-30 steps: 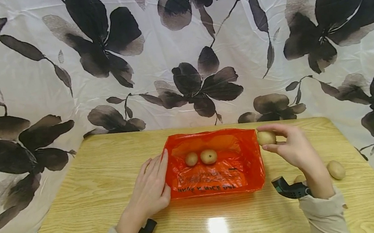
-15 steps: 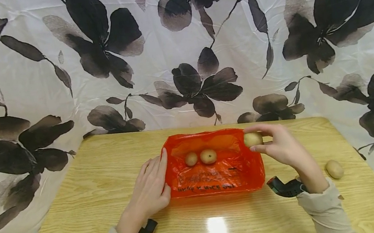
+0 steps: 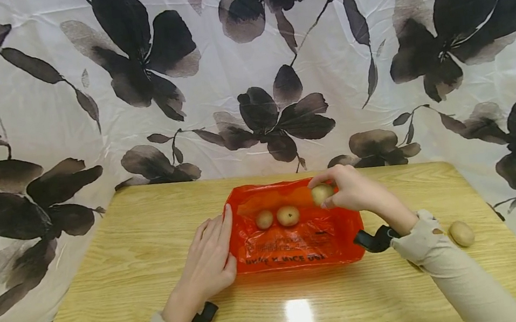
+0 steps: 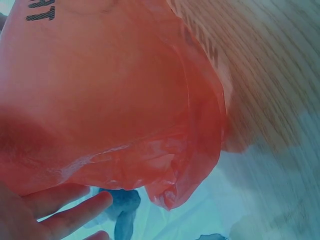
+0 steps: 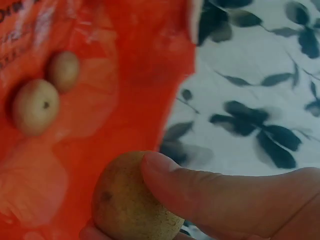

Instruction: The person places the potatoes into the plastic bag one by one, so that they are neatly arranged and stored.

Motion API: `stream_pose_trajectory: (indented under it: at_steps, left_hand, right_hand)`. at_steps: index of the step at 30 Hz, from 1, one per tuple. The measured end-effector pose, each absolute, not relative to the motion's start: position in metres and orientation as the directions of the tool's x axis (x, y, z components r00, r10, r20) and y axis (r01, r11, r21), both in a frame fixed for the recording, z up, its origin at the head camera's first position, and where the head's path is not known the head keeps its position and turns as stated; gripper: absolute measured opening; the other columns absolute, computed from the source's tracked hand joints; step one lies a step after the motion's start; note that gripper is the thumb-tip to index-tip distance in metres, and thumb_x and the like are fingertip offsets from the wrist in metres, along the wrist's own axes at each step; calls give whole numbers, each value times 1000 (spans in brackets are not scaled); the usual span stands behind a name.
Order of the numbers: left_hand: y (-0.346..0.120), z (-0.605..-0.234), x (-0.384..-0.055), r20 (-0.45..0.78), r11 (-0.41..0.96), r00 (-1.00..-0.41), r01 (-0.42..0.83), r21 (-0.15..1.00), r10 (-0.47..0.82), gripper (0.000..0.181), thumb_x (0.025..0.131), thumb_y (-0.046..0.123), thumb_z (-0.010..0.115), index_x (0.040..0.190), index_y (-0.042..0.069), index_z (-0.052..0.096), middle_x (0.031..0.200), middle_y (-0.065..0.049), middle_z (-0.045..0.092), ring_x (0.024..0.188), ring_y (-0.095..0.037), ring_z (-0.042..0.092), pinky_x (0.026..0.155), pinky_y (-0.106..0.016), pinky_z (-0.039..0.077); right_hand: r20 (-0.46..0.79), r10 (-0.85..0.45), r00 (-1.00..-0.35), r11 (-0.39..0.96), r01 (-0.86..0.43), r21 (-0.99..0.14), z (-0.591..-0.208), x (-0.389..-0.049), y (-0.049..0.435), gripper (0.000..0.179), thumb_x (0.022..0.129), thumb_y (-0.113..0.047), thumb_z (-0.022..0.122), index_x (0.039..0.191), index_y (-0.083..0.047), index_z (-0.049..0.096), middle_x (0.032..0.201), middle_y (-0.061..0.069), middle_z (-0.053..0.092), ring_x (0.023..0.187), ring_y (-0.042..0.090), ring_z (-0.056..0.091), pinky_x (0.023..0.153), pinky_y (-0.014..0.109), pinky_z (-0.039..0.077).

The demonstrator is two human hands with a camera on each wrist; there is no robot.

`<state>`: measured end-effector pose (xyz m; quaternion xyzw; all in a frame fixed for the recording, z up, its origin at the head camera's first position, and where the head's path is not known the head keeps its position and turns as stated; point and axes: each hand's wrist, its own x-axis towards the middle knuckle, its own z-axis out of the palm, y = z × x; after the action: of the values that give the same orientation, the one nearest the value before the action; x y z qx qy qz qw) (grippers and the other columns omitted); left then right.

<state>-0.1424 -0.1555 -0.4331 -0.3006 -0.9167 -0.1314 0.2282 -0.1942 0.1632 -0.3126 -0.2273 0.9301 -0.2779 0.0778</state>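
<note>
A red plastic bag [image 3: 341, 231] with dark printing lies opened toward me in the middle of the table. Two potatoes rest inside it side by side, a smaller potato [image 3: 264, 219] and a larger potato [image 3: 288, 216] with a dark spot. My left hand [image 3: 208, 254] lies along the bag's left side, fingers extended against the plastic; its fingers [image 4: 75, 212] show beside the bag in the left wrist view. Between thumb and fingers, my right hand [image 3: 352, 189] holds another potato [image 5: 132, 200] over the bag's right part, near its back edge.
One more potato [image 3: 462, 233] sits on the wooden table [image 3: 149, 224] at the right. Something small and mostly hidden shows under the right sleeve [image 3: 425, 239]. A floral cloth [image 3: 208, 80] hangs behind the table.
My right hand has carried its potato leftward, from beside the bag's right edge to over the bag. The left hand and the two potatoes inside have stayed in place.
</note>
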Motion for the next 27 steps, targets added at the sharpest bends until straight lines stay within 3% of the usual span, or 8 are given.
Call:
stream_pose_trajectory:
  at_steps: [7, 12, 15, 19, 24, 27]
  left_hand:
    - [-156, -433, -142, 487, 788, -723, 606, 107, 490, 87, 71, 7, 56, 151, -10, 26, 138, -25, 53, 126, -36, 51, 108, -54, 35]
    - [-156, -432, -142, 475, 791, -731, 602, 108, 491, 88, 71, 7, 56, 152, -9, 25, 139, -24, 53, 127, -35, 50, 108, -53, 34]
    - [-156, -432, -143, 471, 792, -731, 602, 105, 493, 90, 70, 6, 56, 152, -9, 24, 139, -23, 53, 127, -35, 50, 108, -54, 35]
    - [-156, -432, -143, 464, 795, -733, 599, 96, 496, 91, 69, 6, 58, 153, -9, 24, 139, -23, 53, 128, -35, 50, 108, -53, 35]
    - [-156, -432, -143, 460, 797, -735, 597, 91, 498, 93, 68, 6, 58, 152, -9, 24, 139, -23, 53, 127, -35, 49, 109, -52, 34]
    - [-156, -432, -143, 460, 795, -734, 599, 94, 499, 92, 68, 6, 57, 152, -9, 24, 139, -23, 53, 127, -35, 50, 109, -52, 34]
  right_hand:
    - [-67, -505, -861, 747, -396, -534, -326, -210, 146, 38, 69, 7, 70, 106, 2, 73, 108, 14, 70, 91, 27, 57, 74, 34, 46]
    - [-86, -540, -838, 737, -421, -529, -339, -220, 135, 29, 67, 8, 67, 95, 4, 73, 85, 6, 67, 75, 21, 50, 65, 28, 41]
    - [-148, -515, -844, 760, -370, -534, -345, -223, 129, 23, 69, 8, 63, 89, 3, 72, 75, 3, 59, 64, 17, 43, 59, 27, 36]
    - [-250, -404, -880, 832, -240, -500, -354, -228, 122, 22, 70, 4, 59, 87, -3, 72, 78, 4, 56, 62, 18, 41, 56, 29, 34]
    - [-301, -301, -905, 891, -153, -428, -367, -234, 118, 25, 71, 1, 62, 95, -2, 68, 92, 10, 61, 77, 26, 51, 64, 33, 43]
    - [-314, -268, -911, 914, -138, -381, -377, -237, 115, 22, 72, 2, 63, 93, -2, 64, 93, 11, 60, 80, 28, 51, 66, 34, 43]
